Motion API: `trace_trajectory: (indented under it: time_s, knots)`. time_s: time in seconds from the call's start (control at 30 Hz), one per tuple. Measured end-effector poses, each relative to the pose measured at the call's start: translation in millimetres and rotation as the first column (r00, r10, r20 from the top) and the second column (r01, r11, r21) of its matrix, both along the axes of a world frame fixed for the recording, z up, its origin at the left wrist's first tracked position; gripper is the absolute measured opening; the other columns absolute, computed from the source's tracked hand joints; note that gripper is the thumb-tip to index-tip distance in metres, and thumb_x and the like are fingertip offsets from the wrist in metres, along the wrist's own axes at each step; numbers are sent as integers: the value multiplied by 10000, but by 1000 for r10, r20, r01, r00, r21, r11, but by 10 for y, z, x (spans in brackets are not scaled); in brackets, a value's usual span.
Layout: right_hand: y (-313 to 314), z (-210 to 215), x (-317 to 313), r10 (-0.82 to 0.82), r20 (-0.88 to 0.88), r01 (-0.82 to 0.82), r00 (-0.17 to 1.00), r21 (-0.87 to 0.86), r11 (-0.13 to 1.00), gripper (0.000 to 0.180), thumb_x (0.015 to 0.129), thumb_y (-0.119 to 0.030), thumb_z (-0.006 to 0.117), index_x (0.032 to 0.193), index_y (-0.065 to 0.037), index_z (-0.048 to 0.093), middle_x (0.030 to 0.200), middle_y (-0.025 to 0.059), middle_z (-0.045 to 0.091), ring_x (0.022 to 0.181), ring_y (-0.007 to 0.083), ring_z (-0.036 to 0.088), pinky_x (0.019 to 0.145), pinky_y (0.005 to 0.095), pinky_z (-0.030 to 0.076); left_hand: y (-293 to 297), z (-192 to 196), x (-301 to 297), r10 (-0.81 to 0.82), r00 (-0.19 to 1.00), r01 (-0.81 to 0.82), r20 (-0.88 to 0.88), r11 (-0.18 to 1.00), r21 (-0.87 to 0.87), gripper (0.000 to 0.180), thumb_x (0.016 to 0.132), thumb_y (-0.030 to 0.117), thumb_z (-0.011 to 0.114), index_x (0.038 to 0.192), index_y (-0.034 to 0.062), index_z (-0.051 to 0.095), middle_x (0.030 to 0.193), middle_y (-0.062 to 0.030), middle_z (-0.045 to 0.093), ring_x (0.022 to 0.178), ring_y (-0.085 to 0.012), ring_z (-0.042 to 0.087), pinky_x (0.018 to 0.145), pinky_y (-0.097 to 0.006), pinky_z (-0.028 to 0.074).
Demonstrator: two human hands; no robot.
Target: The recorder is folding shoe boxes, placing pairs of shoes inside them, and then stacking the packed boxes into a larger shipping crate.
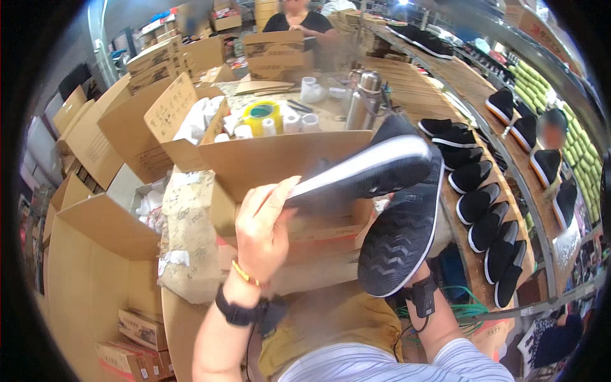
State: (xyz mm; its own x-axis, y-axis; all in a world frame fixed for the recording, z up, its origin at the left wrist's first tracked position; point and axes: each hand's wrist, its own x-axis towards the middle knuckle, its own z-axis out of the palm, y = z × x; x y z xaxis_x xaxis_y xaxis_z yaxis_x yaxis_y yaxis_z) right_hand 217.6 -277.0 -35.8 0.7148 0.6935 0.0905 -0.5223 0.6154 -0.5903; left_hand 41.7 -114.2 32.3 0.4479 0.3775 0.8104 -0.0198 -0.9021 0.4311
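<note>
Left hand (264, 219) pinches one shoe (385, 164) by its end; right hand (420, 274) mostly hidden behind second shoe (400, 242), can't tell grip. Looks mid-handling: both shoes up, neither in the open carton (280, 156) on the worktop (188, 213). Other shoes (470, 177) racked at right. Print on far carton (273, 56) too blurred to read.

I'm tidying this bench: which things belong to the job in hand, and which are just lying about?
Apparently the job:
black shoe in the left hand
black shoe showing its tread
open box behind the shoes, likely
shelved black shoes, likely

Probably lying about:
metal flask
white container
</note>
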Motion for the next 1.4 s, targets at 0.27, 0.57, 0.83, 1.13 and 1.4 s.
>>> trace_trajectory:
  time_s: [0.27,0.57,0.83,1.13,1.4]
  knots:
    - [386,432,118,-163,971,516,176,50,855,131,740,59,597,853,-7,599,1026,163,599,896,292,601,764,372,485,364,-882,-208,-4,889,18,-457,1000,26,294,744,-24,574,936,147,717,890,-42,655,802,-250,634,671,-349,528]
    - [648,217,496,-51,997,621,-65,80,780,160,727,-75,701,820,-29,579,900,133,627,820,298,610,761,360,488,958,-390,-690,20,961,-60,-275,989,-137,253,750,31,650,982,112,706,1029,-73,652,884,-203,630,747,-309,523]
    - [859,-545,231,220,975,801,-2,-130,584,408,787,-25,645,1107,-4,392,1181,216,401,1168,372,416,981,439,348,1330,-1096,-324,-124,968,13,-219,893,-451,1291,669,42,771,1405,106,-287,1527,-205,-127,1422,-267,-80,1144,-352,27]
    - [756,-135,926,268,883,421,385,-426,801,456,774,-150,648,1184,-39,482,1258,146,464,1160,266,458,970,378,355,1387,-908,-827,218,825,-115,-521,968,222,331,720,87,565,952,253,733,1282,-94,532,1264,-290,420,1032,-468,358]
    - [961,185,184,625,552,460,-552,-424,780,1020,502,-206,792,1408,-77,342,1486,273,163,1372,448,167,1109,479,205,975,-583,-400,111,453,-46,-885,994,101,1016,508,617,771,1395,290,398,1450,-247,258,1354,-441,196,1013,-626,267]
